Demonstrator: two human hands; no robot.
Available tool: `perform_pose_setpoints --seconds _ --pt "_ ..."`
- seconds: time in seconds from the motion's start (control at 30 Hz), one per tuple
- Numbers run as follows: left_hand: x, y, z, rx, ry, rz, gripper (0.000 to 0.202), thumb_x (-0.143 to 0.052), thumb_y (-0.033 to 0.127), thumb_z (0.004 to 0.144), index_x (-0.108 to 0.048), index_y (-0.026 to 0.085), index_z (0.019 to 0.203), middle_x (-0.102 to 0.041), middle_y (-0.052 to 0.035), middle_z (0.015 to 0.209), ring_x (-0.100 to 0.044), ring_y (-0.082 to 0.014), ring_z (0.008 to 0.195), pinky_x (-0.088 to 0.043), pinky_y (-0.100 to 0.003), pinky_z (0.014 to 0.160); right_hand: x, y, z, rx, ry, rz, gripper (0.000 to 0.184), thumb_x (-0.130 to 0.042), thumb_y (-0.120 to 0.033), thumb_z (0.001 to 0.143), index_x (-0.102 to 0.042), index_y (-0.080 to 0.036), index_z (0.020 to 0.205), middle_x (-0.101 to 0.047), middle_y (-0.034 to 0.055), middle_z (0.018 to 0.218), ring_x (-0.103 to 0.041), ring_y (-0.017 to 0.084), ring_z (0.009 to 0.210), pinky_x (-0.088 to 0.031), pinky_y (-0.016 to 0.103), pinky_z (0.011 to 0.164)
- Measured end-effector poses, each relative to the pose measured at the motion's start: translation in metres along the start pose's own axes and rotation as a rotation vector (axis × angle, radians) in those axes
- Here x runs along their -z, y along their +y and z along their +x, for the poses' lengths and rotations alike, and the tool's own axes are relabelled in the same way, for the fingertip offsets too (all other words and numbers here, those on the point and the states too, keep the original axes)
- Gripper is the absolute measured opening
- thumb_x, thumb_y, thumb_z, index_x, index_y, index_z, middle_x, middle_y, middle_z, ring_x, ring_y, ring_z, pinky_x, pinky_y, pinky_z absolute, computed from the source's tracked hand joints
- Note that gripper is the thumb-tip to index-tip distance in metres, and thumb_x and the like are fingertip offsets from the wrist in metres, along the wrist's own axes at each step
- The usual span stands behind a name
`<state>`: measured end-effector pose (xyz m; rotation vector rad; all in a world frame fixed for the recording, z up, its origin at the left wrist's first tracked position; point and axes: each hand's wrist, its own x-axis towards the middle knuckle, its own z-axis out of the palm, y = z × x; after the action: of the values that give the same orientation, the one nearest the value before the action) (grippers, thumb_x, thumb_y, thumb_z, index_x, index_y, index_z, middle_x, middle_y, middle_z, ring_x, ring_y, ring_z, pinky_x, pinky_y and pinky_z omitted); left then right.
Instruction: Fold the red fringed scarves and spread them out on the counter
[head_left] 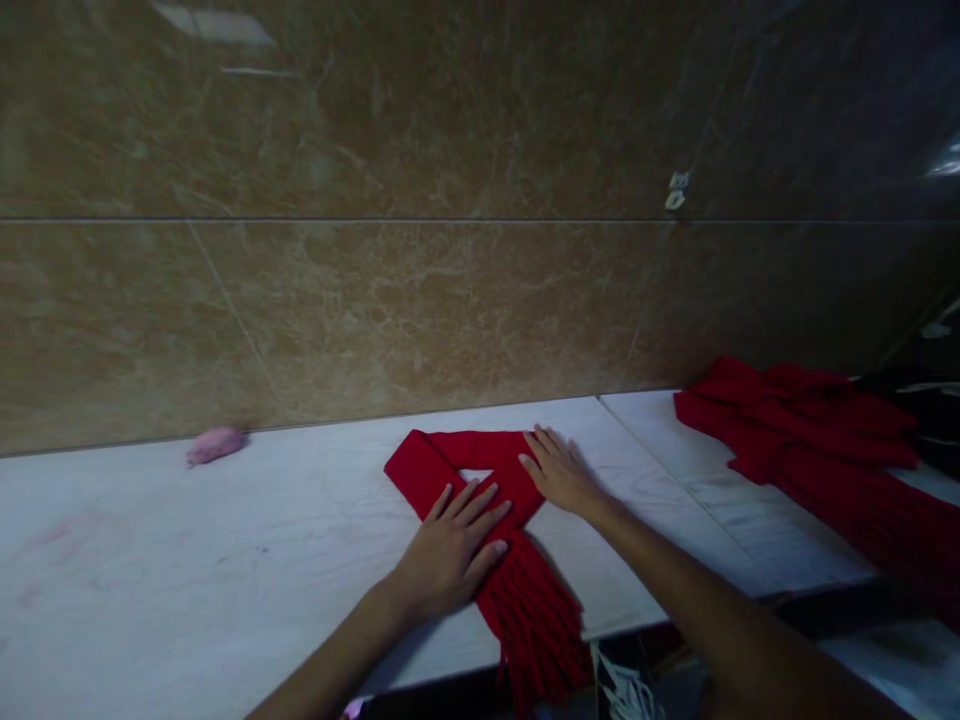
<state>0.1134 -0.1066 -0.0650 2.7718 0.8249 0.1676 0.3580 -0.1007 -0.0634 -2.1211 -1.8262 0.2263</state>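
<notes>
From my seat I see, at the far left of the frame, a small pink lump (215, 444) lying on the white counter (135, 570) where it meets the brown marble wall (420, 300), well apart from both hands. Toward the centre, my left hand (450, 545) lies palm down with the fingers straight and slightly fanned, closed on nothing. It presses flat on a red scarf (420, 472) at the place where two bands of the cloth cross. The scarf is folded into a rough triangle with a small patch of white counter showing in its middle. Its top band runs along near the wall and its left corner pokes out just left of my left fingertips. Below and to the right of that hand the scarf's fringe (534, 625) trails to the counter's front edge and hangs over it. Just right of centre, my right hand (559, 472) also lies open and flat, fingers close together and pointing up-left, resting on the right end of the top band; it grips nothing. The two hands are near each other, the right one a little higher in the frame. Further right, past a seam in the counter, a heap of more red cloth (810, 430) lies against the wall, well apart from my right hand.
</notes>
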Motion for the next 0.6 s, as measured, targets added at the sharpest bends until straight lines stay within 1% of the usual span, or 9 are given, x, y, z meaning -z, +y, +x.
perform_pose_setpoints --seconds 0.07,0.13,0.23,0.3,0.33,0.4,0.43,0.5,0.6 --pt "-0.002 0.002 0.003 0.022 0.002 -0.011 0.053 -0.036 0.051 0.103 -0.039 0.035 0.154 -0.030 -0.0002 0.165 -0.021 -0.0265 0.155 -0.017 -0.058 0.126 -0.014 0.001 0.010 0.058 -0.016 -0.023 0.057 -0.037 -0.041 0.104 -0.039 -0.017 0.156 -0.025 0.0141 0.167 -0.017 0.031 0.155 -0.013 0.062 0.122" --pt "-0.005 0.010 0.010 0.075 0.032 -0.014 0.053 -0.038 0.050 0.103 -0.041 0.034 0.154 -0.033 -0.0022 0.164 -0.024 -0.0281 0.154 -0.017 -0.060 0.126 -0.017 0.008 0.021 0.091 -0.019 -0.045 0.058 -0.035 -0.042 0.104 -0.038 -0.018 0.156 -0.024 0.0126 0.167 -0.017 0.029 0.155 -0.011 0.061 0.122" --pt "-0.006 0.026 0.027 0.165 0.096 -0.032 0.053 -0.038 0.050 0.103 -0.045 0.031 0.152 -0.038 -0.0050 0.162 -0.029 -0.0311 0.152 -0.018 -0.063 0.124 -0.009 0.023 0.039 0.118 -0.032 -0.079 0.058 -0.032 -0.043 0.104 -0.038 -0.021 0.157 -0.026 0.0105 0.167 -0.019 0.029 0.155 -0.012 0.061 0.122" --pt "0.002 0.032 0.040 0.181 0.122 -0.039 0.047 -0.038 0.049 0.103 -0.057 0.031 0.142 -0.048 -0.0046 0.156 -0.037 -0.0315 0.148 -0.020 -0.065 0.122 -0.001 0.029 0.049 0.136 -0.039 -0.102 0.057 -0.031 -0.045 0.104 -0.041 -0.022 0.155 -0.030 0.0103 0.165 -0.020 0.030 0.154 -0.012 0.064 0.121" --pt "0.009 0.030 0.047 0.181 0.140 -0.035 0.044 -0.037 0.048 0.103 -0.063 0.031 0.135 -0.053 -0.0043 0.152 -0.041 -0.0308 0.146 -0.022 -0.063 0.122 0.003 0.029 0.053 0.146 -0.035 -0.112 0.057 -0.030 -0.046 0.104 -0.042 -0.022 0.155 -0.031 0.0107 0.165 -0.019 0.031 0.154 -0.011 0.065 0.121" --pt "0.024 0.014 0.059 0.188 0.192 -0.011 0.040 -0.037 0.043 0.104 -0.070 0.031 0.122 -0.058 -0.0031 0.147 -0.043 -0.0284 0.144 -0.026 -0.059 0.122 0.007 0.027 0.059 0.176 -0.014 -0.124 0.059 -0.028 -0.048 0.105 -0.042 -0.020 0.155 -0.028 0.0114 0.166 -0.017 0.030 0.155 -0.009 0.064 0.121" --pt "0.031 0.002 0.064 0.204 0.216 0.008 0.040 -0.037 0.042 0.104 -0.070 0.031 0.122 -0.057 -0.0026 0.148 -0.041 -0.0276 0.146 -0.025 -0.058 0.122 0.007 0.025 0.061 0.195 -0.003 -0.125 0.059 -0.028 -0.049 0.105 -0.041 -0.020 0.155 -0.027 0.0112 0.166 -0.015 0.029 0.156 -0.009 0.062 0.122" --pt "0.039 -0.029 0.071 0.266 0.212 0.064 0.042 -0.036 0.043 0.104 -0.063 0.032 0.134 -0.049 -0.0017 0.156 -0.032 -0.0286 0.151 -0.021 -0.060 0.123 0.003 0.021 0.063 0.229 0.003 -0.120 0.059 -0.029 -0.050 0.105 -0.041 -0.021 0.155 -0.026 0.0107 0.167 -0.015 0.027 0.156 -0.011 0.059 0.123" --pt "0.035 -0.072 0.071 0.381 0.116 0.159 0.050 -0.036 0.044 0.104 -0.047 0.030 0.150 -0.036 -0.0032 0.163 -0.021 -0.0307 0.155 -0.016 -0.063 0.123 -0.009 0.020 0.062 0.246 -0.013 -0.109 0.057 -0.031 -0.048 0.105 -0.045 -0.021 0.153 -0.033 0.0111 0.164 -0.022 0.027 0.154 -0.015 0.057 0.123"
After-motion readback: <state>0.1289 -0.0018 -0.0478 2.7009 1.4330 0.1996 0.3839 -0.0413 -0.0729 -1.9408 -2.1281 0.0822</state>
